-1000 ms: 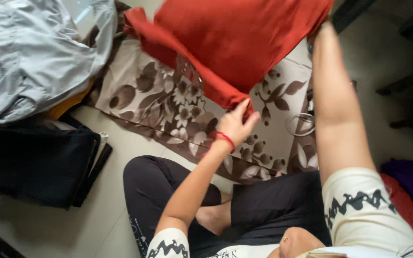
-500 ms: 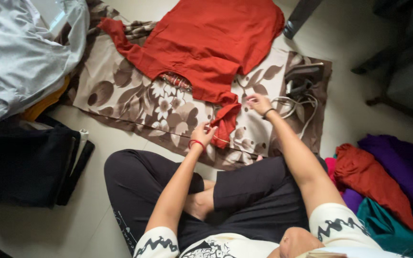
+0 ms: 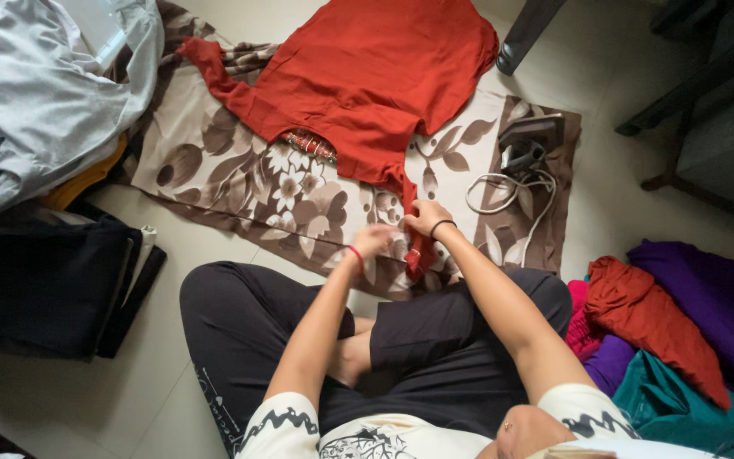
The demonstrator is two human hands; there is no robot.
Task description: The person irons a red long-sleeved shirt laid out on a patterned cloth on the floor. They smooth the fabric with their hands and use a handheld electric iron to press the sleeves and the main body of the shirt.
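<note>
Seen from above, cross-legged on a pale tiled floor [image 3: 172, 408], in black trousers. Spread flat ahead: a rust-red cloth garment [image 3: 367, 76] with a patterned neckline trim, lying on a brown and cream floral-print sheet [image 3: 231, 161] that covers the floor. One red sleeve [image 3: 414, 229] trailing down toward the knees, near the sheet's near edge.

Left hand [image 3: 375, 240], red thread at the wrist, held just beside the sleeve on its left, fingers curled; touching the fabric or not, cannot tell, since the hand is blurred. Right hand [image 3: 426, 217], dark band at the wrist, closed over the upper part of the sleeve, fingers pinching the red cloth. Both hands close together, nearly touching, above the sheet's lower border.

To the right on the sheet: a dark flat iron [image 3: 530, 136] with its pale cord [image 3: 511, 189] looped beside it. Further right on the floor, a heap of folded cloth in purple, red, pink and teal [image 3: 681, 331]. To the left, a light grey shirt [image 3: 36, 93] crumpled over a yellow piece, and below it a stack of black fabric [image 3: 44, 285]. At the top right, dark furniture legs [image 3: 524, 34].
</note>
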